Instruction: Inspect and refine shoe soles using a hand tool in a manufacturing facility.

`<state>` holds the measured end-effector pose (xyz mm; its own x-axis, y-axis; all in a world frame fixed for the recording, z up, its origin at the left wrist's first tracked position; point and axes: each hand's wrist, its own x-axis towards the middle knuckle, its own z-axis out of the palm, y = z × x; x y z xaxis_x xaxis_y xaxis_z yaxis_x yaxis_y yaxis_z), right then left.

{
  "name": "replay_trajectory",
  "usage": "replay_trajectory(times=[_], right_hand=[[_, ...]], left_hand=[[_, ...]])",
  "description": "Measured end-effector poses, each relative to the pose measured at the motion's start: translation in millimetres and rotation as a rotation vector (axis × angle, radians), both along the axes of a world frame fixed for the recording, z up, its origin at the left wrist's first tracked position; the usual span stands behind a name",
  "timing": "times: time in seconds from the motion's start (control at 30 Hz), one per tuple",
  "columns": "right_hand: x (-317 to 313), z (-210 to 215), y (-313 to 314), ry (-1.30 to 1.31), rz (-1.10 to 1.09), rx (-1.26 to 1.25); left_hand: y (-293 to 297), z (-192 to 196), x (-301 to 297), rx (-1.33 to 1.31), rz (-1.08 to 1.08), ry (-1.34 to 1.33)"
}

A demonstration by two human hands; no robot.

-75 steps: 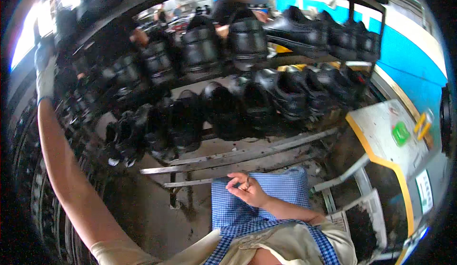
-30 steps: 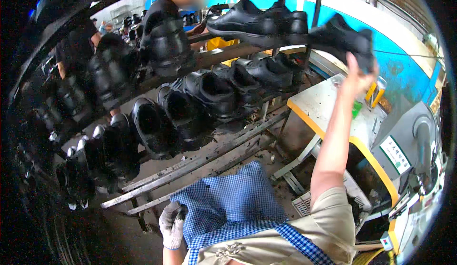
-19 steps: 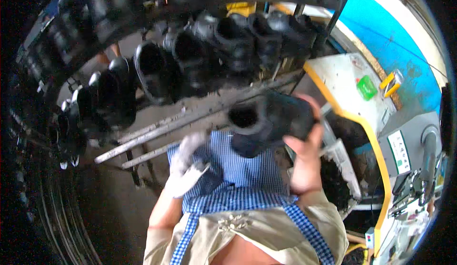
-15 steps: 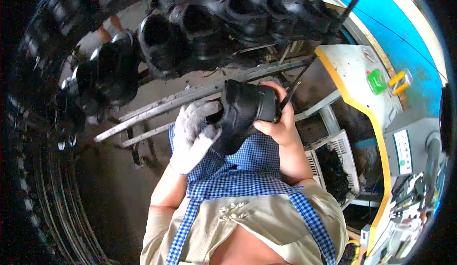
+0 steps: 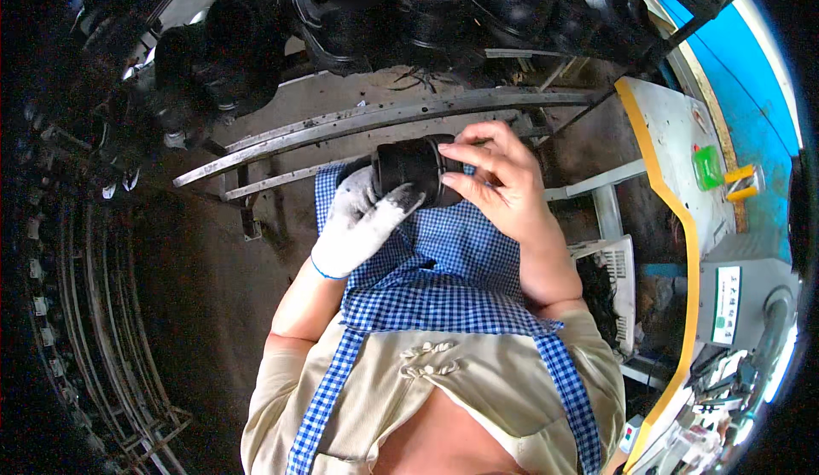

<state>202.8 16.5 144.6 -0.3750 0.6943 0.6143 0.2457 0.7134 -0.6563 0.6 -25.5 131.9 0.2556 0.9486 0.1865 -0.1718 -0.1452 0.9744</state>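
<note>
A black shoe rests on my lap over a blue checked apron. My left hand, in a dirty white glove, holds the shoe from the left and below, with a finger across its side. My bare right hand grips the shoe's right end, fingers curled over the top. Both hands sit close together just below a metal rail.
A curved rack with metal rails carries several black shoes above my hands. To the right stands a white table with a yellow edge, holding a green object. A white crate sits beside my right arm.
My right hand took a black shoe from the upper rack and brought it down to my lap. My gloved left hand came up and closed on it.
</note>
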Motion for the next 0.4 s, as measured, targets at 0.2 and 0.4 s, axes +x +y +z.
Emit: replay_trajectory(times=[0.2,0.4], right_hand=[[-4.5,12.6,-4.7,-0.19,-0.025,0.119],[-14.9,-12.9,2.8,-0.372,-0.193,0.226]], left_hand=[[2.6,6.4,1.4,0.378,0.094,0.363],[0.0,-3.2,-0.2,0.399,0.219,0.478]])
